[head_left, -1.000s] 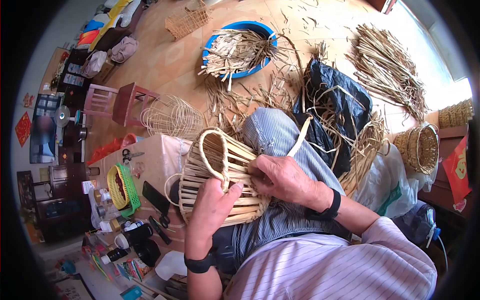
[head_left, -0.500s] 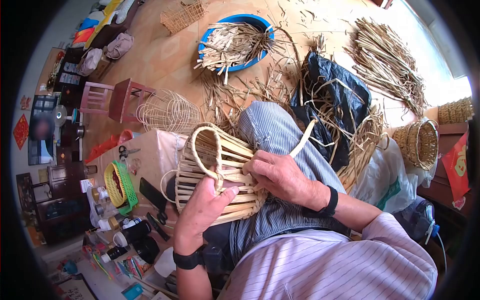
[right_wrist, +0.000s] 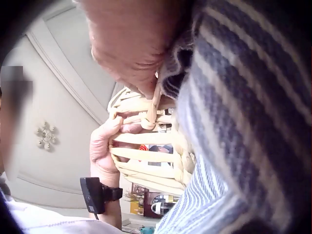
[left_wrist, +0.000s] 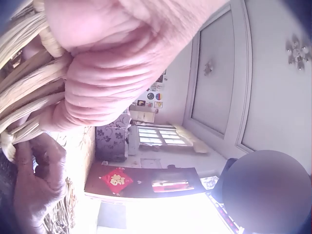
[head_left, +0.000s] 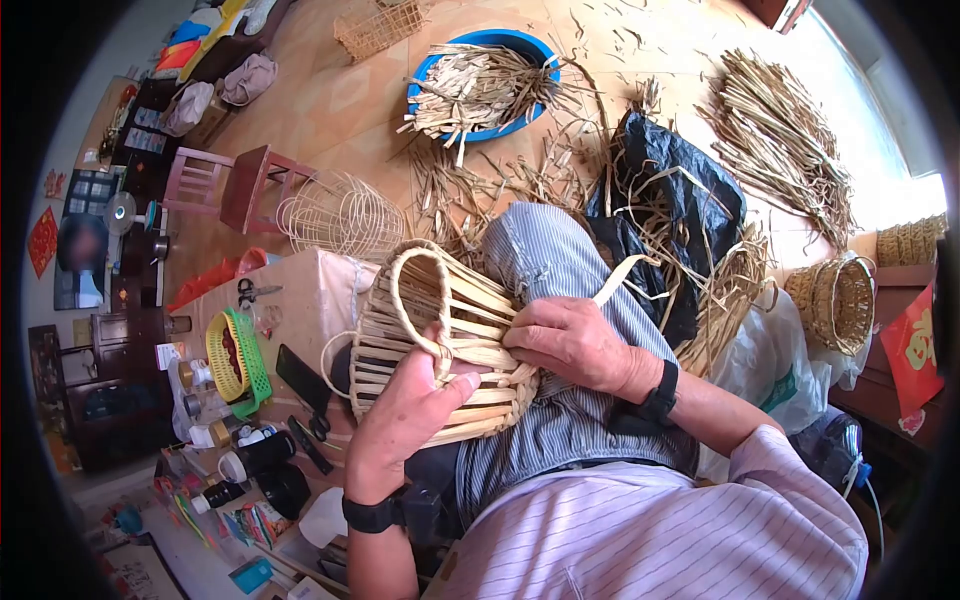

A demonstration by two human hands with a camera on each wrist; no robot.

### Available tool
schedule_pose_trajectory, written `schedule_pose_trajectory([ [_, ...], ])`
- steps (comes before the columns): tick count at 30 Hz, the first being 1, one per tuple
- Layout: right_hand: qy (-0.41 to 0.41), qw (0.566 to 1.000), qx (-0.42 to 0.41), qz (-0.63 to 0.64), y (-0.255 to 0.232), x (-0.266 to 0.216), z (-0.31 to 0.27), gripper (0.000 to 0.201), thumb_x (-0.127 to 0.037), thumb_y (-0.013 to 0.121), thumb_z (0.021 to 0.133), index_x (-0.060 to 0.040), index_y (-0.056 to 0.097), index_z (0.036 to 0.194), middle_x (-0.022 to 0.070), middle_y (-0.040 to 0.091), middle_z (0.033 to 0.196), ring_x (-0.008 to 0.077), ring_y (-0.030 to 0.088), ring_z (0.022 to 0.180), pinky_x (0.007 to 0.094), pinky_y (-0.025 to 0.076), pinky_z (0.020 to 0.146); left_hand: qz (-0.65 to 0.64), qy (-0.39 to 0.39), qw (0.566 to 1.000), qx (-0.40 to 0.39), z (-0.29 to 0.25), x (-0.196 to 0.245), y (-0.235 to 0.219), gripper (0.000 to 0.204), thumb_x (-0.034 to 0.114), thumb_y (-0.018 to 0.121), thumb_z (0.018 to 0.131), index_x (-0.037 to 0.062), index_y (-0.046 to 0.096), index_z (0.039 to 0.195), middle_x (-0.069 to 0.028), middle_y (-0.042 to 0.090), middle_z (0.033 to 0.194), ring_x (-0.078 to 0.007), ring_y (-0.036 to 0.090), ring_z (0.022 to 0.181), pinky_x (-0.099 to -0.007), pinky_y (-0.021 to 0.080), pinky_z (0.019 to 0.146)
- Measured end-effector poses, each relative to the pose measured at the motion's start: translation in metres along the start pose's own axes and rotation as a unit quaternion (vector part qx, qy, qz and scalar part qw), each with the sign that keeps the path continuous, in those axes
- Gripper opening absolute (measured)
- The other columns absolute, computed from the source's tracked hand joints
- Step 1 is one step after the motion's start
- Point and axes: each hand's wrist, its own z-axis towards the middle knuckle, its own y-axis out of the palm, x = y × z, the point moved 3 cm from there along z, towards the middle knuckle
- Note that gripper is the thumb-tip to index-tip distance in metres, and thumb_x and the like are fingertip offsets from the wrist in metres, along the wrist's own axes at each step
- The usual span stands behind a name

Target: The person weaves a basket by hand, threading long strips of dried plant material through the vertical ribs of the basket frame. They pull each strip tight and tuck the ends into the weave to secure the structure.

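A pale woven basket [head_left: 475, 290] with open slats and a looped handle [head_left: 396, 296] lies tilted on the person's lap. The left hand [head_left: 408, 402] grips its side by the handle's foot, thumb outside and fingers reaching inside, as the right wrist view also shows. At the basket's braided edge, the right hand [head_left: 578, 345] pinches a flat plant strip [head_left: 622, 276], whose loose end sticks out past the knuckles. In the left wrist view the right hand [left_wrist: 41, 183] is close below the left fingers. Its fingertips are partly hidden.
To the left a covered table holds scissors [head_left: 258, 291], a green basket [head_left: 262, 377] and bottles. A wire-like basket frame [head_left: 345, 215] stands beyond. Ahead are a blue tub [head_left: 548, 62] of dried strips, a black plastic bag [head_left: 690, 190] and a strip bundle [head_left: 775, 140].
The strip's free end has swung from pointing upward to bending over rightward. The left hand and basket shifted slightly left; the right hand keeps its pinch near the edge.
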Motion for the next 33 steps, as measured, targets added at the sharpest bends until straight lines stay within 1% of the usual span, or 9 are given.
schedule_pose_trajectory([
  [3,0.002,1.000,0.020,0.023,0.001,-0.005,0.004,0.030,-0.011,0.082,0.089,-0.0091,0.073,0.117,0.0066,0.066,0.096,0.0299,0.073,0.086,0.0417,0.061,0.071,-0.066,-0.012,0.998,-0.007,-0.004,0.004,0.002,0.058,0.002,0.062,0.103,-0.0033,0.047,0.158,-0.0134,0.066,0.145,-0.0200,0.064,0.132,-0.0368,0.049,0.119],
  [12,-0.035,0.998,-0.007,0.059,0.006,-0.003,0.006,0.029,-0.007,0.082,0.090,-0.0052,0.071,0.117,0.0089,0.065,0.097,0.0317,0.072,0.080,0.0435,0.060,0.069,-0.033,-0.036,0.999,0.020,-0.006,0.004,0.002,0.050,0.009,0.066,0.104,-0.0037,0.056,0.151,-0.0122,0.072,0.134,-0.0188,0.068,0.120,-0.0369,0.053,0.110],
  [16,-0.018,0.997,-0.065,0.036,-0.002,-0.009,0.015,0.027,-0.009,0.082,0.089,-0.0042,0.067,0.111,0.0110,0.062,0.093,0.0337,0.071,0.079,0.0442,0.060,0.067,0.076,0.009,0.996,0.042,-0.003,0.000,-0.002,0.052,0.017,0.071,0.102,-0.0049,0.057,0.147,-0.0185,0.074,0.129,-0.0272,0.071,0.115,-0.0412,0.053,0.107],
  [19,0.002,0.992,-0.130,-0.003,-0.019,-0.024,0.023,0.027,-0.012,0.082,0.089,-0.0032,0.062,0.105,0.0130,0.060,0.092,0.0342,0.072,0.077,0.0448,0.060,0.064,0.119,-0.002,0.992,0.038,0.000,-0.010,-0.005,0.051,0.020,0.071,0.102,-0.0050,0.059,0.145,-0.0236,0.073,0.129,-0.0358,0.071,0.116,-0.0444,0.052,0.107],
  [23,0.044,0.978,-0.190,-0.078,-0.020,-0.029,0.013,0.024,-0.012,0.077,0.092,-0.0005,0.061,0.104,0.0126,0.061,0.096,0.0310,0.073,0.078,0.0422,0.062,0.063,0.161,0.074,0.983,0.042,0.000,-0.012,0.002,0.044,0.025,0.069,0.104,-0.0049,0.063,0.135,-0.0282,0.071,0.124,-0.0467,0.067,0.116,-0.0509,0.052,0.105],
  [26,0.007,0.990,-0.124,-0.068,-0.016,-0.037,0.019,0.021,-0.010,0.073,0.093,-0.0003,0.061,0.108,0.0129,0.061,0.102,0.0309,0.074,0.078,0.0405,0.063,0.062,0.173,0.056,0.981,0.060,-0.005,-0.010,-0.005,0.041,0.025,0.069,0.104,-0.0048,0.063,0.131,-0.0297,0.070,0.120,-0.0482,0.066,0.115,-0.0523,0.052,0.103],
  [30,-0.010,0.991,-0.118,-0.061,-0.011,-0.052,0.027,0.023,-0.009,0.072,0.094,-0.0013,0.063,0.114,0.0127,0.061,0.107,0.0306,0.074,0.078,0.0406,0.063,0.061,0.162,0.074,0.983,0.033,-0.007,0.012,-0.024,0.037,0.022,0.071,0.103,-0.0065,0.064,0.126,-0.0262,0.073,0.110,-0.0396,0.070,0.105,-0.0482,0.054,0.098],
  [31,-0.008,0.991,-0.116,-0.059,-0.010,-0.053,0.028,0.024,-0.009,0.072,0.095,-0.0015,0.063,0.116,0.0126,0.061,0.107,0.0310,0.074,0.078,0.0410,0.063,0.060,0.174,0.074,0.982,0.025,-0.005,0.007,-0.033,0.035,0.019,0.070,0.103,-0.0067,0.065,0.126,-0.0223,0.075,0.110,-0.0323,0.070,0.102,-0.0458,0.055,0.097],
  [33,0.018,0.994,-0.101,-0.044,-0.006,-0.055,0.029,0.029,-0.010,0.078,0.095,-0.0032,0.064,0.120,0.0119,0.063,0.105,0.0329,0.074,0.077,0.0431,0.062,0.059,0.167,0.077,0.983,-0.003,-0.006,0.017,-0.042,0.036,0.018,0.071,0.102,-0.0058,0.066,0.129,-0.0202,0.076,0.112,-0.0278,0.070,0.103,-0.0442,0.055,0.098],
])
